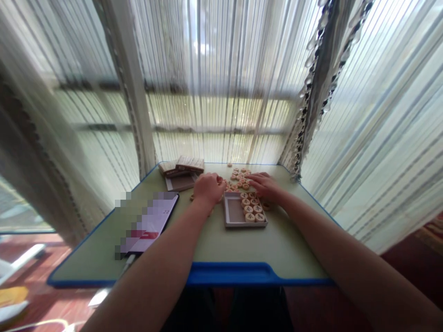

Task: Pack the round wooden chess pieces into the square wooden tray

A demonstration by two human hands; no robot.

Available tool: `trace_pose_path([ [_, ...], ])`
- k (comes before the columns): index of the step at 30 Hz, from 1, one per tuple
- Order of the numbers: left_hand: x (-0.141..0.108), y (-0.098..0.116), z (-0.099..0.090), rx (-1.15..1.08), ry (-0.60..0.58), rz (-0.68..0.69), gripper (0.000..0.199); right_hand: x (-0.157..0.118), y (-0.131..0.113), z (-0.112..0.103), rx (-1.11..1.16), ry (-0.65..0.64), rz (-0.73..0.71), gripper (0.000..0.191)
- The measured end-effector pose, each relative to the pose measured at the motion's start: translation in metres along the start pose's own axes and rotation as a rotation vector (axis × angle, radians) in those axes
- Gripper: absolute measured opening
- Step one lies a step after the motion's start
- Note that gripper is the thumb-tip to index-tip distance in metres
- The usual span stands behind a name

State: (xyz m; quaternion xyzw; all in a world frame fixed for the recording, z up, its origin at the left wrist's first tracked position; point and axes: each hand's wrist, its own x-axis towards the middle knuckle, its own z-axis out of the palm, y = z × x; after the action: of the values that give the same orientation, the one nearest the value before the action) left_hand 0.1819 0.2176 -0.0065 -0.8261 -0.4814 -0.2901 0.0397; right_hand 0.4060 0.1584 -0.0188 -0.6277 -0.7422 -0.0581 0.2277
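Note:
Loose xiangqi pieces [235, 186], round and pale wood, lie scattered on the table between my two hands. My left hand [208, 188] is closed, its fingers curled in at the left edge of this pile; what they hold, if anything, is hidden. On the other side, my right hand [266, 185] reaches in with fingers stretched out, the tips at the pieces. Just nearer to me sits a shallow open box [233, 214]. Its right half carries two columns of pieces [253, 207] with dark characters facing up; the left half shows its bare bottom.
At the far left of the table [221, 244] are stacked small boxes [189, 164] and an open grey tray [180, 181]. A phone [152, 221] with a cable [128, 263] lies left of my forearm. Blue edging rims the table; sheer curtains [221, 83] hang behind it.

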Motion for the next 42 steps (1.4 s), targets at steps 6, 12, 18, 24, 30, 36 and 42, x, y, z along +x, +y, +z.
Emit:
trace_pose_path([
  [6, -0.002, 0.001, 0.0, 0.017, -0.022, 0.014, 0.03, -0.002, -0.013, 0.0, 0.018, -0.173, -0.073, 0.047],
  [12, -0.006, 0.004, 0.0, -0.001, -0.064, -0.002, 0.03, -0.004, -0.009, 0.003, -0.064, -0.057, -0.056, 0.039],
  [18, -0.006, 0.008, -0.003, -0.039, -0.089, -0.01, 0.031, -0.002, -0.019, -0.003, -0.173, -0.107, 0.0, 0.034],
  [24, -0.005, 0.006, 0.001, -0.017, -0.051, 0.074, 0.028, -0.005, -0.015, -0.012, -0.266, -0.089, 0.139, 0.033],
  [30, -0.005, 0.005, 0.002, -0.004, -0.04, 0.085, 0.028, -0.007, -0.01, -0.011, -0.272, -0.051, 0.167, 0.028],
  [36, -0.005, 0.005, 0.001, -0.023, -0.037, 0.08, 0.027, -0.006, -0.007, -0.007, -0.209, -0.017, 0.176, 0.022],
  [42, -0.006, 0.006, -0.001, -0.043, -0.026, 0.087, 0.027, -0.005, -0.004, -0.008, -0.184, 0.036, 0.177, 0.031],
])
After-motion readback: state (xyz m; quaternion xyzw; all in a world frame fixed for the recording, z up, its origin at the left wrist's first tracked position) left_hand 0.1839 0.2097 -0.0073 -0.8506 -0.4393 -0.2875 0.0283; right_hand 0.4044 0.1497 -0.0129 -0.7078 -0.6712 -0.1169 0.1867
